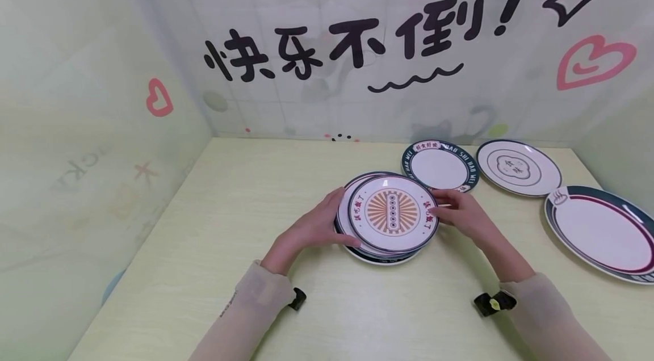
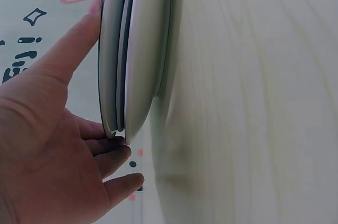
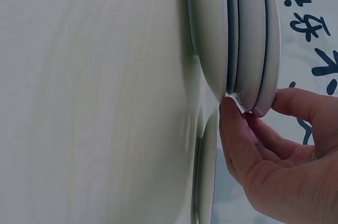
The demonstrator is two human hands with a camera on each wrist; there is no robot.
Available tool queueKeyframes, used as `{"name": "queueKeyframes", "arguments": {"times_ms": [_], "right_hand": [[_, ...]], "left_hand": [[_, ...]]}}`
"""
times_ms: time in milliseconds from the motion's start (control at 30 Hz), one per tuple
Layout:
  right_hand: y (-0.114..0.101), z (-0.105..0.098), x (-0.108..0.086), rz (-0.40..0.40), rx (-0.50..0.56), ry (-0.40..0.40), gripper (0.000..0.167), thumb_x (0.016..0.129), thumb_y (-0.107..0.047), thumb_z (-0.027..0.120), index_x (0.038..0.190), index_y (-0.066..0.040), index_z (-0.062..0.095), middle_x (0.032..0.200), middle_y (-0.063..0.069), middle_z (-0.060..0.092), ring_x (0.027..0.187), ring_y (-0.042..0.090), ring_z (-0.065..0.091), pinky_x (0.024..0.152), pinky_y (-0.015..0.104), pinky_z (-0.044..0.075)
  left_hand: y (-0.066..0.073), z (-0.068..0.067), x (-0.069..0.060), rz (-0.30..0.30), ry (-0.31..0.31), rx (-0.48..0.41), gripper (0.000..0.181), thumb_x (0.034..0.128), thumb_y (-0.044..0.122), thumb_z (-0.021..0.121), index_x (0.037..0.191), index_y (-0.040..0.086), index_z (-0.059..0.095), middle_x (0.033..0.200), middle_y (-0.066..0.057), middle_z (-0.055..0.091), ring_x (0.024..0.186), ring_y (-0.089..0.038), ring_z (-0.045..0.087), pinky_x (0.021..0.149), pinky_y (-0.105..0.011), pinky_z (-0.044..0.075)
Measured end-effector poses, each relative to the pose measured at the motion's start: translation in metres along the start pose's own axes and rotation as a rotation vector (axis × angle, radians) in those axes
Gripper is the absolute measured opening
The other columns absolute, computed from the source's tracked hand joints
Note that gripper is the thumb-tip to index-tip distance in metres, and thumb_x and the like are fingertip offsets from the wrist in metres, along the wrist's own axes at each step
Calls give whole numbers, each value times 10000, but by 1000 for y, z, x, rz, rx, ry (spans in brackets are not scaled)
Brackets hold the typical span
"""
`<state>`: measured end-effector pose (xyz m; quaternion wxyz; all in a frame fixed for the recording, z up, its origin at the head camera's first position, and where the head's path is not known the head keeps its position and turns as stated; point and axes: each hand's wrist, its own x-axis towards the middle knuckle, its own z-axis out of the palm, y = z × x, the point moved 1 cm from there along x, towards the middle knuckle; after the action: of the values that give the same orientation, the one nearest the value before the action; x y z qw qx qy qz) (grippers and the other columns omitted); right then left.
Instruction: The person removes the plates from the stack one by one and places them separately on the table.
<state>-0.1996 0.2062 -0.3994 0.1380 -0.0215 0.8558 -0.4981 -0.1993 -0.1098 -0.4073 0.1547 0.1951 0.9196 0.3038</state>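
Note:
Round white plates with dark rims stand in a stack (image 2: 142, 49) on the table. Uppermost is a plate with an orange sunburst (image 1: 392, 214), shifted right over the plates under it. My left hand (image 1: 319, 222) curves round the stack's left side, with its thumb along the near rim. In the left wrist view, its fingers touch the plate edges. My right hand (image 1: 462, 213) holds the sunburst plate's right rim. In the right wrist view, one digit (image 3: 296, 102) lies over that plate's edge and other fingers reach beneath, against the edges of the lower plates (image 3: 211, 39).
Behind the stack lies a green-rimmed plate with lettering (image 1: 439, 167). Beside it is a white plate with a grey emblem (image 1: 521, 159). An oval plate with a green and red border (image 1: 603, 230) lies at the right. Printed walls (image 1: 327, 105) enclose the table (image 1: 245, 196).

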Motion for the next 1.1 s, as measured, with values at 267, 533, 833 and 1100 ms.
{"name": "queueKeyframes", "arguments": {"times_ms": [267, 533, 833, 1100], "right_hand": [[2, -7, -6, -12, -10, 19, 542, 984, -140, 612, 1441, 88, 430, 1299, 290, 537, 1041, 224, 576, 769, 163, 576], [2, -8, -10, 38, 62, 24, 530, 987, -114, 598, 1462, 43, 422, 1228, 191, 523, 948, 142, 575, 783, 216, 609], [5, -11, -13, 62, 124, 34, 545, 991, -141, 598, 1476, 21, 408, 1203, 145, 530, 900, 76, 588, 781, 234, 615], [10, -16, -16, 59, 172, 26, 538, 1006, -153, 581, 1478, 21, 390, 1213, 125, 603, 864, 2, 623, 793, 227, 611]], "left_hand": [[3, 0, 0, -17, 2, -3, 1254, 724, 469, 873, 1611, 82, 75, 1686, -108, 125, 1559, -262, 158, 1264, -425, 230], [2, 0, -1, -17, -6, 10, 1255, 729, 483, 864, 1609, 70, 70, 1688, -112, 115, 1560, -264, 151, 1263, -428, 233], [4, -1, -1, -2, 0, 5, 1241, 739, 459, 864, 1603, 42, 77, 1682, -137, 124, 1557, -281, 159, 1262, -437, 237], [4, -1, -2, -15, -6, 13, 1243, 741, 462, 863, 1605, 52, 69, 1684, -123, 126, 1556, -268, 169, 1262, -428, 242]]}}
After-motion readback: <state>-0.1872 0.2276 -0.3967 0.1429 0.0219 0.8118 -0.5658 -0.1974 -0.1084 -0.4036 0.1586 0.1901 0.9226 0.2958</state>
